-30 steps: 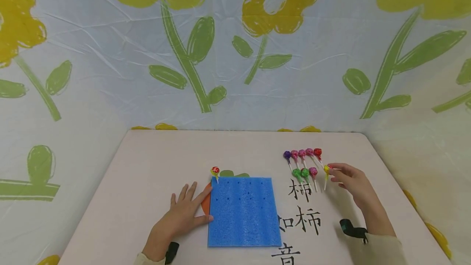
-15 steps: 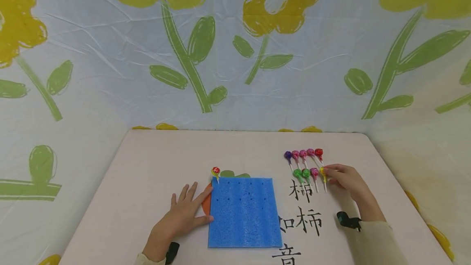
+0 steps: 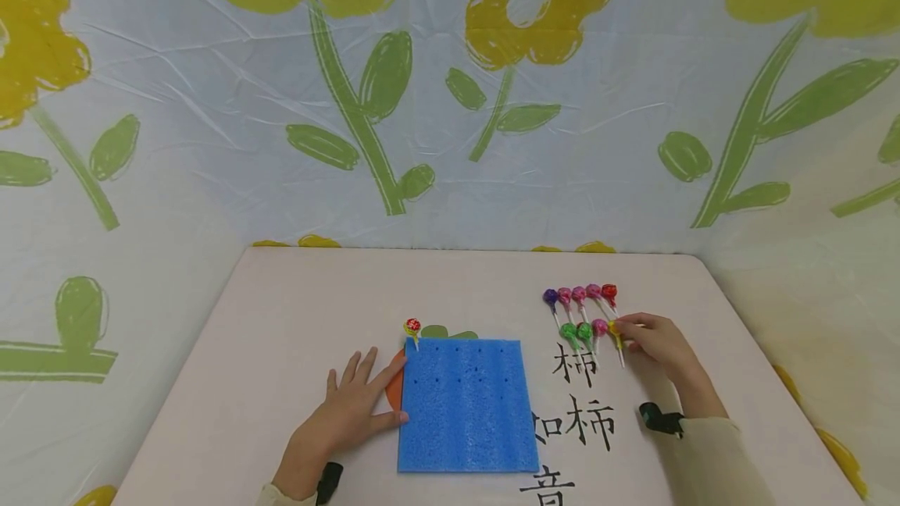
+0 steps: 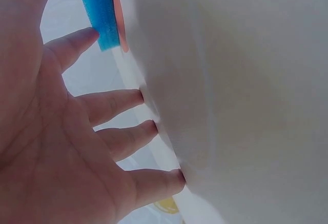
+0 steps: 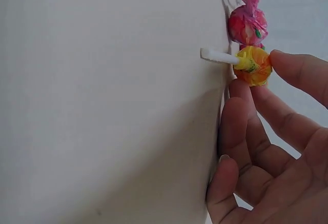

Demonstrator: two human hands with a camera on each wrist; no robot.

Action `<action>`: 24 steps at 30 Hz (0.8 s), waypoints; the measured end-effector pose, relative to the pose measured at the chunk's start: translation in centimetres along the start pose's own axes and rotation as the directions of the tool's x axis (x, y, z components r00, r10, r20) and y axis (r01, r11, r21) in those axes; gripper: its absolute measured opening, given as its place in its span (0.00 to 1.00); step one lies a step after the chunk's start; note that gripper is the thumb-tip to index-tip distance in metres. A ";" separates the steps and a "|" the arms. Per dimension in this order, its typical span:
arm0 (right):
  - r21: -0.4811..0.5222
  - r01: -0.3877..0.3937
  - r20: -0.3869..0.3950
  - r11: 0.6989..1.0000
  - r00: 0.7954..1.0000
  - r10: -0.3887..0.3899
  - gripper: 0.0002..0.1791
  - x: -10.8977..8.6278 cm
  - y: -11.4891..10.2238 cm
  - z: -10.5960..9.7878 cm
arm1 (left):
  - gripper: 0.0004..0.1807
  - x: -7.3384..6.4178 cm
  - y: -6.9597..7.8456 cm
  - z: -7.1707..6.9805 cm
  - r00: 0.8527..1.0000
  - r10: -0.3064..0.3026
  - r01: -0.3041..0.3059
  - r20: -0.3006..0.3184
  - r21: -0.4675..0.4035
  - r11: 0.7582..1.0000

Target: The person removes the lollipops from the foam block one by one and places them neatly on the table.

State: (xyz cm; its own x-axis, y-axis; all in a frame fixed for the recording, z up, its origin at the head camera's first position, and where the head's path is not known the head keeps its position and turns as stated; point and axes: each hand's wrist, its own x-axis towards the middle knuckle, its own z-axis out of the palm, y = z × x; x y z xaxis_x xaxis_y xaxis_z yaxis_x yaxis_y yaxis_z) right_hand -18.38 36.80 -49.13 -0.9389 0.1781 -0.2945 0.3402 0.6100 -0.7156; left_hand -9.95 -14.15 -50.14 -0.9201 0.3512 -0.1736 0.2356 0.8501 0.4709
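Observation:
A square blue foam board (image 3: 467,412) with small dark holes lies flat on the table. My left hand (image 3: 344,412) has its fingers spread; thumb and index finger touch the board's left edge, as the left wrist view also shows on the foam (image 4: 102,14). At the board's upper left corner stands a red-and-yellow lollipop (image 3: 412,326). My right hand (image 3: 657,342) pinches the wrapped head of a yellow lollipop (image 5: 252,66) between thumb and fingers, its white stick pointing away. Beside it is a pink lollipop (image 5: 248,24), close to the yellow one.
Behind lies a row of lollipops: a purple one (image 3: 551,297), several pink ones and a red one (image 3: 609,290). Two green lollipops (image 3: 576,331) are left of the pink one. Black printed characters (image 3: 589,422) mark the table (image 3: 316,295). A flowered cloth (image 3: 598,178) hangs behind.
My right hand has moved slightly left with the yellow lollipop, now up against the pink one, whose stick has shifted. The left hand and board stay put.

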 end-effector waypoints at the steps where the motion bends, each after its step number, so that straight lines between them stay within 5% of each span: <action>1: -0.007 0.000 -0.002 1.000 1.000 0.000 0.27 0.0 0.0 0.0 | 0.47 0.0 0.0 0.0 1.000 -0.001 0.001 0.002 0.002 1.000; 17: 0.002 0.034 -0.041 0.999 0.999 -0.034 0.30 -1.1 -0.1 -0.1 | 0.47 0.1 0.0 -0.1 1.000 -0.003 0.003 0.017 0.004 1.000; 24: 0.027 0.109 -0.059 0.994 0.993 -0.107 0.31 -2.6 -2.3 0.4 | 0.47 0.0 0.2 -0.1 1.000 -0.013 0.013 0.020 0.004 1.000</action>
State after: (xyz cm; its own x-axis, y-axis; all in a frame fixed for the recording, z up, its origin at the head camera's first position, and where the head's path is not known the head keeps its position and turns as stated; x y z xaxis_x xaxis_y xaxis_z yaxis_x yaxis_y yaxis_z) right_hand -16.69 34.62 -46.99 -0.9714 0.1566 -0.1786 0.2373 0.6044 -0.7605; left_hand -9.99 -14.03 -49.96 -0.9167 0.3477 -0.1971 0.2249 0.8563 0.4649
